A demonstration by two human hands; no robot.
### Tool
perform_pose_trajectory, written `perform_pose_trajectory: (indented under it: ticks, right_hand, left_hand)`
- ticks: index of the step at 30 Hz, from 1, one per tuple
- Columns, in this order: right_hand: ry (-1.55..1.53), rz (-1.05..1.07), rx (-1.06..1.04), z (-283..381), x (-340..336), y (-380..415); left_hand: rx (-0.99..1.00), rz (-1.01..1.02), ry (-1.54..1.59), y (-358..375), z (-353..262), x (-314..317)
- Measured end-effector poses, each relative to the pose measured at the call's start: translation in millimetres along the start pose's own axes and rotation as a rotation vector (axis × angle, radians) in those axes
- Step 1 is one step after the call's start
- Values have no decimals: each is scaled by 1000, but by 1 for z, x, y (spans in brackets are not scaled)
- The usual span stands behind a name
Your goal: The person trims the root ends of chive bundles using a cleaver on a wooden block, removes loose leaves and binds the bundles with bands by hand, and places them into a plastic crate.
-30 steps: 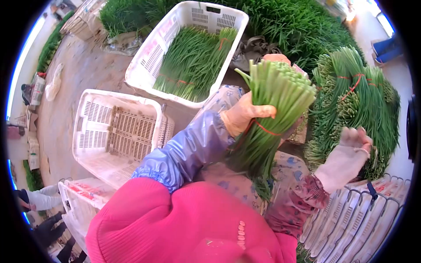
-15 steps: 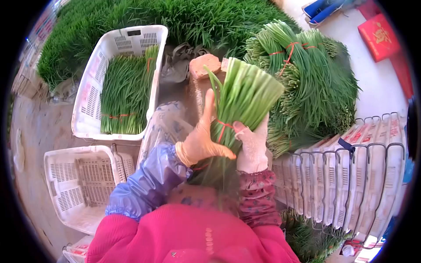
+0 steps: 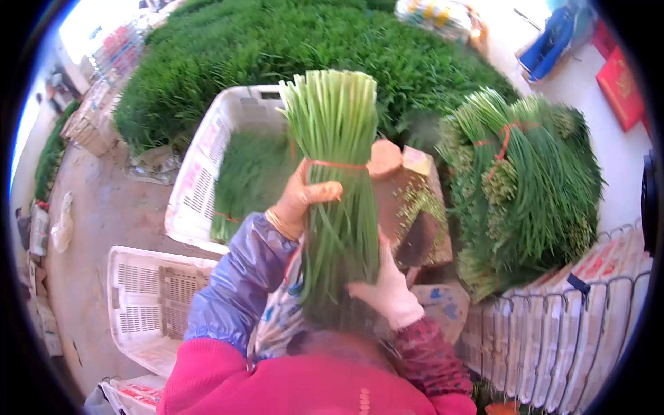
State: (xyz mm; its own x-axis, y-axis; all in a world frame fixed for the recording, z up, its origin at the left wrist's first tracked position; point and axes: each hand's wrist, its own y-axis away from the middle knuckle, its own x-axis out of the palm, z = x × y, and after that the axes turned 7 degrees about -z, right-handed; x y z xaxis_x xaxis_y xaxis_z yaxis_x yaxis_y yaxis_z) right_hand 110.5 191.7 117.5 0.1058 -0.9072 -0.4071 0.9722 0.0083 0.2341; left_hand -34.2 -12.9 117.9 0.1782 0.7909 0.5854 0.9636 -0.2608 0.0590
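An upright bundle of green stalks (image 3: 335,117), pale cut ends at the top, is tied with a thin red band (image 3: 337,164). My left hand (image 3: 304,197), in an orange-tinted glove, is wrapped round the bundle just below the band, thumb across the front. Lower down on the right, my right hand (image 3: 386,282), in a pale glove, is spread beside the hanging leaves, its fingers partly hidden behind them. Behind the bundle, a white crate (image 3: 200,166) holds more tied greens (image 3: 252,173).
An empty white crate (image 3: 131,294) stands at lower left. A brown block with trimmings (image 3: 432,242) and an orange lump (image 3: 384,158) lie beyond my hands. Tied bundles (image 3: 532,180) are piled right, above stacked white crates (image 3: 546,332). Loose greens (image 3: 311,41) spread behind.
The bundle has turned upright and shifted left. My left hand, spread before, has closed round it; my right hand has left the band and moved down along the leaves. The view has shifted.
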Motion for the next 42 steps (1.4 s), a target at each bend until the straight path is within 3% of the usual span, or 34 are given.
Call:
perform_pose_trajectory:
  ticks: [2,3,5,6,8,10,12,14,16,19,22,24,25,26,28,30,32,34,36,38,40,42]
  right_hand:
    - [-73,37,-76,-64,12,-12]
    - [124,-43,-231,-73,5,-11]
    - [141,-115,-200,-82,-6,-8]
    - [268,-200,-78,-90,-9,-5]
    - [68,-94,237,-112,-24,-5]
    - [187,-112,274,-127,-27,-2]
    - [321,-79,161,-170,-21,1]
    - [310,40,307,-141,-12,-2]
    - [293,148,468,-126,4,-3]
    - [412,358,389,-145,27,-8]
    - [415,428,421,-150,36,-12]
    - [384,415,427,-165,38,-18]
    - [359,406,514,-163,36,-23]
    - [333,393,598,-161,33,-30]
    - [349,376,655,-151,34,-46]
    - [363,352,705,-136,37,-60]
    - [256,270,832,-123,40,-70]
    - [340,347,735,-160,41,-66]
    - [173,247,804,-184,45,-46]
    - [156,246,946,-163,48,-65]
    - [317,291,942,-152,51,-79]
    - [250,289,953,-161,54,-80]
  left_hand:
    - [82,3,-127,-25,-41,-45]
    - [78,4,-131,-28,-70,-55]
    - [165,-32,-246,-34,-122,-78]
    - [163,-74,-238,-35,-142,-101]
    - [140,-100,-278,-30,-185,-128]
    - [97,-169,-304,-21,-210,-147]
    - [85,-320,-452,-15,-224,-177]
    - [14,-417,-565,-17,-224,-213]
    - [-25,-425,-646,-27,-204,-255]
    - [-162,-566,-715,-47,-158,-296]
    - [-119,-560,-971,-94,-105,-334]
    - [-198,-563,-1116,-136,-79,-348]
    - [-282,-512,-1043,-156,-72,-332]
    - [-295,-501,-1034,-182,-54,-360]
    - [-222,-428,-1132,-240,-7,-425]
    - [-194,-484,-1168,-275,13,-401]
    - [-299,-442,-747,-306,40,-398]
    - [-257,-471,-795,-334,103,-461]
    - [-317,-659,-1187,-353,155,-460]
    - [-315,-670,-1324,-353,159,-453]
    - [-490,-637,-1435,-359,141,-458]
    - [-593,-610,-1570,-370,110,-444]
